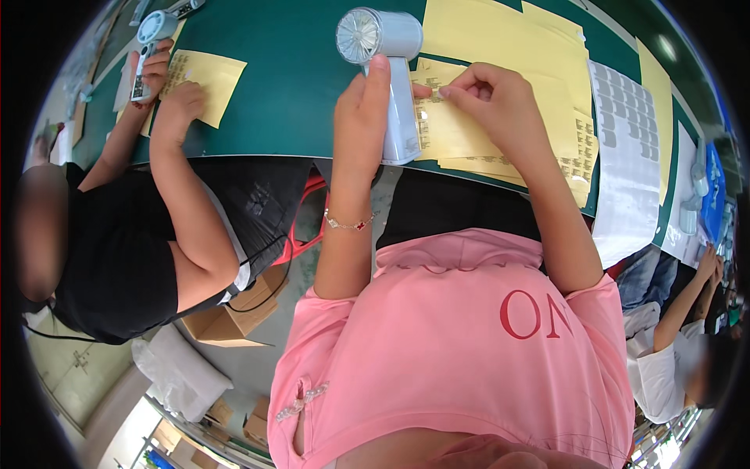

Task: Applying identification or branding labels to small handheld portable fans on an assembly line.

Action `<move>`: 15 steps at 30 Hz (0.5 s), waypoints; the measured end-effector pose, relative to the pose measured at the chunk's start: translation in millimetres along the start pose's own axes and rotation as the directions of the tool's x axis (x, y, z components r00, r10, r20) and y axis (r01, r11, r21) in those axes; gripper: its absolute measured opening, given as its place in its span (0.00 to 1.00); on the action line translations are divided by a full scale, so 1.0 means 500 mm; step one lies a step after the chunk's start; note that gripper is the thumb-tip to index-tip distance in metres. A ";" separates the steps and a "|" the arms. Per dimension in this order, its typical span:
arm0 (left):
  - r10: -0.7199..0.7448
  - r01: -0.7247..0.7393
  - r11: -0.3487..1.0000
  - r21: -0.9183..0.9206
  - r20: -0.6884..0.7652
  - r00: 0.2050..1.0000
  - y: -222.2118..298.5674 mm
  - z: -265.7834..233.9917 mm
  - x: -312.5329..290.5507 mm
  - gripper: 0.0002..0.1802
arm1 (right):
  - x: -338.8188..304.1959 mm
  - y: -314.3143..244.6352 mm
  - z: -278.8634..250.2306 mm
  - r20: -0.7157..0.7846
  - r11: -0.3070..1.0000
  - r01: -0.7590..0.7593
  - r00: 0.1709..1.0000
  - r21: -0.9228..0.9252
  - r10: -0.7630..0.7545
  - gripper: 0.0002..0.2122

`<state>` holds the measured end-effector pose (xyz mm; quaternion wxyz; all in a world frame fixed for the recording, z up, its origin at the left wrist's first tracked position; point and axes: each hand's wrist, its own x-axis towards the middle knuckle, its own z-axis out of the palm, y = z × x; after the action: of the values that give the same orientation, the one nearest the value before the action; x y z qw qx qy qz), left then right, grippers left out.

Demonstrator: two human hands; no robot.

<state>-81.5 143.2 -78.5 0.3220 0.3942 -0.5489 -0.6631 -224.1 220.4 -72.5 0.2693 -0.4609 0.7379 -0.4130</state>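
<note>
The person wears a loose pink top point(437, 383) with short sleeves, a gathered hem point(461, 254) and large red lettering point(519, 315). A clear beaded trim point(301, 402) crosses a slit in the left sleeve point(322, 316). A thin bracelet point(360, 226) bears a red charm.

The table point(281, 102) was green. On it lay overlapping yellow sheets point(500, 35) and, beside them, a white sheet point(625, 187) with rows of grey shapes point(623, 98).
</note>
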 end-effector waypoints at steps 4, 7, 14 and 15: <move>-0.006 0.006 1.000 -0.002 0.008 1.000 -0.008 -0.004 -0.002 0.29 | 0.007 -0.001 0.018 -0.037 0.983 -0.014 0.999 -0.184 0.007 0.07; 0.000 -0.008 0.991 0.135 0.055 0.999 -0.007 -0.008 -0.003 0.32 | 0.007 -0.006 0.020 -0.007 0.955 0.048 0.999 -0.292 -0.052 0.06; 0.125 -0.099 0.894 0.436 -0.033 0.992 -0.007 0.001 -0.004 0.26 | -0.017 0.006 -0.005 -0.125 0.930 0.259 0.946 -0.261 -0.299 0.08; 0.075 -0.060 0.961 0.268 -0.045 0.996 0.010 0.002 -0.020 0.25 | -0.032 0.012 -0.027 -0.249 0.943 0.306 0.910 -0.132 -0.330 0.06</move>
<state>-77.7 151.6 -71.8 0.3032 0.4330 -0.6373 -0.5608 -230.5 241.2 -70.2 0.0751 -0.5265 0.7003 -0.4761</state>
